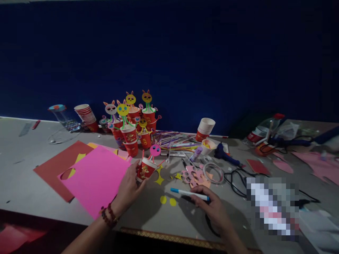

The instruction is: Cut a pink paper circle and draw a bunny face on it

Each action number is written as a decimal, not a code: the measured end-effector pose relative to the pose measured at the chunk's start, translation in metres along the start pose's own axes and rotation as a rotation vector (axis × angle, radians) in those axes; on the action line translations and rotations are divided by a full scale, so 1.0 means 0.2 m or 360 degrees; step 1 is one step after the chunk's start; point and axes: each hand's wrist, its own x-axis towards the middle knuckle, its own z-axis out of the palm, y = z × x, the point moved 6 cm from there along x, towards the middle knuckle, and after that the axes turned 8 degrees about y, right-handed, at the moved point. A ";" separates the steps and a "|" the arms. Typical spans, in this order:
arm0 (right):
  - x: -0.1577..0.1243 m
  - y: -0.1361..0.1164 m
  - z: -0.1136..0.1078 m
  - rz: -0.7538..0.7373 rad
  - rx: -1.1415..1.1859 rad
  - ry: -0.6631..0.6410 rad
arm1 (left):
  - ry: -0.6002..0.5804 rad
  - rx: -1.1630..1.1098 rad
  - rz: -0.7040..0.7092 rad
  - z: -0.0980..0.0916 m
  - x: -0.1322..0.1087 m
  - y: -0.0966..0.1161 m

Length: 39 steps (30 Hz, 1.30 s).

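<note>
My left hand [134,183] is closed around a red paper cup [146,168], slightly tilted, from which a pink paper rabbit face [155,150] with blue eyes rises. In my right hand [209,201] is a white marker [186,193] with blue ends, lying across the fingers and pointing left. Two yellow paper circles [163,200] rest on the table between my hands. A yellow paper scrap [159,177] lies just right of the cup, and pink paper with holes cut out [194,175] is beyond my right hand.
Finished-looking cup figures [129,134] stand behind my left hand. Pink sheets [97,176] lie at left, near stacked paper cups [86,116]. Pipe cleaners [176,141], a tape roll [213,173], a blue glue gun [225,154] with black cable and a plastic bottle [265,130] occupy the back and right.
</note>
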 end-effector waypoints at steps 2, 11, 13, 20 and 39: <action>0.00 0.02 0.00 0.0055 0.0151 0.0044 | -0.0048 0.0015 -0.0063 0.00 0.01 -0.01; -0.02 0.02 0.01 0.0281 0.0623 0.0160 | -0.0318 0.0189 -0.0263 0.01 0.04 -0.06; -0.03 0.02 0.03 0.0305 0.0687 0.0165 | -0.0079 0.0292 -0.0039 -0.05 0.05 0.03; -0.07 -0.05 0.20 0.0237 0.0671 0.0012 | -0.0577 -0.0014 0.0774 0.04 -0.11 0.55; -0.21 -0.19 0.25 0.0148 0.0495 -0.0014 | -0.1311 -0.0468 0.0242 0.13 -0.26 0.65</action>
